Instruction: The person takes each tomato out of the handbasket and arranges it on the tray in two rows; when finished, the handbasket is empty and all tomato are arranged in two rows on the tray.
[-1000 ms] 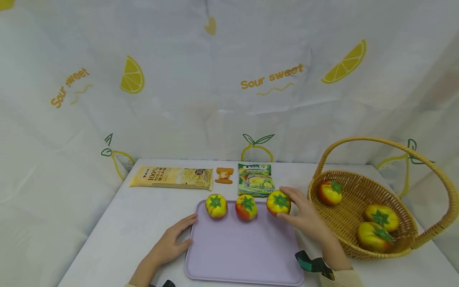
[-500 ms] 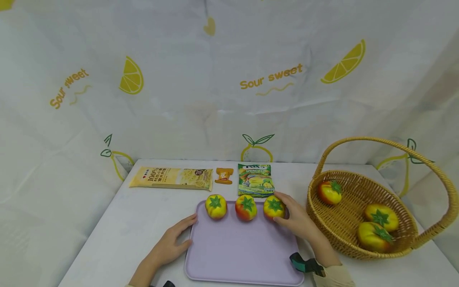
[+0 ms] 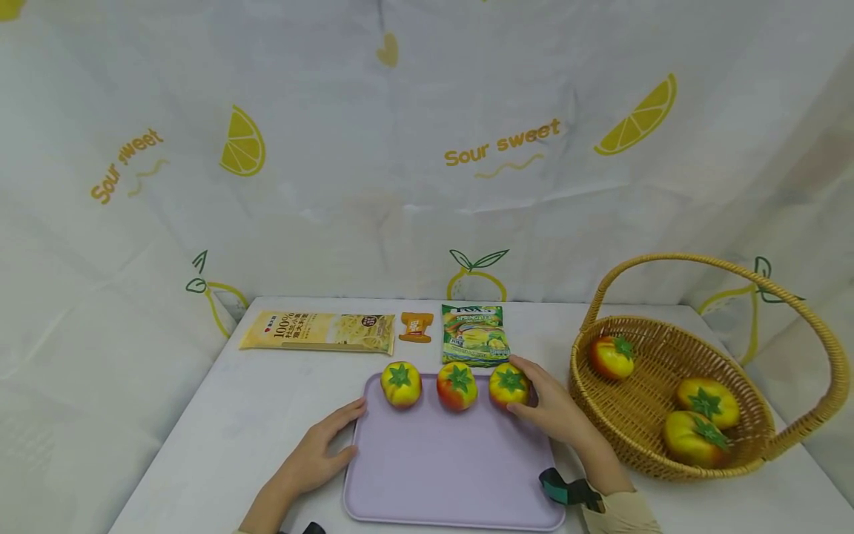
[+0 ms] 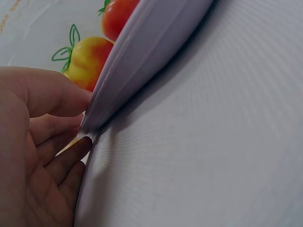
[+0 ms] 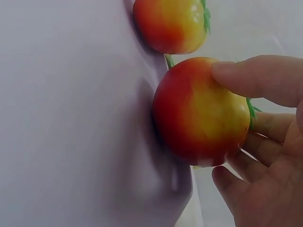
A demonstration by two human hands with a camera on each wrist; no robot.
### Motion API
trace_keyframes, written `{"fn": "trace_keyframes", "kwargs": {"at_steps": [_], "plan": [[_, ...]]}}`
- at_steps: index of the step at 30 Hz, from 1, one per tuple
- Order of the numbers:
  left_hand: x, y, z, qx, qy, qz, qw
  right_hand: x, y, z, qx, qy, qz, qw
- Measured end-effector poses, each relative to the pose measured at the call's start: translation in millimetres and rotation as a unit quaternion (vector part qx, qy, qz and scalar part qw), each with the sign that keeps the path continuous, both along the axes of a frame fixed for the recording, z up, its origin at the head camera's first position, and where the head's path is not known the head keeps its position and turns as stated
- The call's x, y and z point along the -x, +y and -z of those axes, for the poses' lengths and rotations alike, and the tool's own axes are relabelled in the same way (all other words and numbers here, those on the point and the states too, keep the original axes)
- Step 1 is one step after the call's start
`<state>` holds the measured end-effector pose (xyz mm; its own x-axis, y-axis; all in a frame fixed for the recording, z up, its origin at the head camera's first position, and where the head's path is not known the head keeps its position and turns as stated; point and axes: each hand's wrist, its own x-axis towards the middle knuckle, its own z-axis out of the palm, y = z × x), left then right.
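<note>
Three red-and-yellow tomatoes with green star-shaped tops stand in a row along the far edge of a lilac tray [image 3: 454, 467]: the left tomato [image 3: 401, 385], the middle tomato [image 3: 457, 386] and the right tomato [image 3: 509, 386]. My right hand [image 3: 557, 408] holds the right tomato between thumb and fingers; in the right wrist view that tomato [image 5: 201, 113] sits against the tray surface. At the tray's left side, my left hand [image 3: 320, 456] touches the rim with its fingertips and thumb. The left wrist view shows these fingers [image 4: 61, 97] against the tray's edge.
To the right stands a wicker basket [image 3: 634, 423] with a tall arched handle and three more tomatoes inside. Behind the tray lie a long yellow pasta packet [image 3: 320, 331], a small orange packet [image 3: 416, 327] and a green candy bag [image 3: 475, 335]. A printed curtain backs the table.
My right hand has moved slightly left with the right tomato, bringing it closer to the middle one, and then stays there. The left hand has kept its place on the tray rim.
</note>
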<state>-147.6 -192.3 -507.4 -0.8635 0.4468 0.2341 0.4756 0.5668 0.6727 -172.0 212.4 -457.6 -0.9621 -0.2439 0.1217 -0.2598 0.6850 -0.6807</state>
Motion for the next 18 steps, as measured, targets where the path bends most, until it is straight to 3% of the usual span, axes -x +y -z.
{"fn": "trace_keyframes", "kwargs": {"at_steps": [10, 18], "plan": [[0.5, 0.7, 1.5, 0.002, 0.008, -0.004, 1.0000, -0.5, -0.6, 1.4, -0.001, 0.006, -0.003, 1.000], [0.7, 0.5, 3.0, 0.007, 0.014, -0.007, 0.9999, 0.5, -0.6, 1.8, 0.002, -0.017, 0.007, 1.000]]}}
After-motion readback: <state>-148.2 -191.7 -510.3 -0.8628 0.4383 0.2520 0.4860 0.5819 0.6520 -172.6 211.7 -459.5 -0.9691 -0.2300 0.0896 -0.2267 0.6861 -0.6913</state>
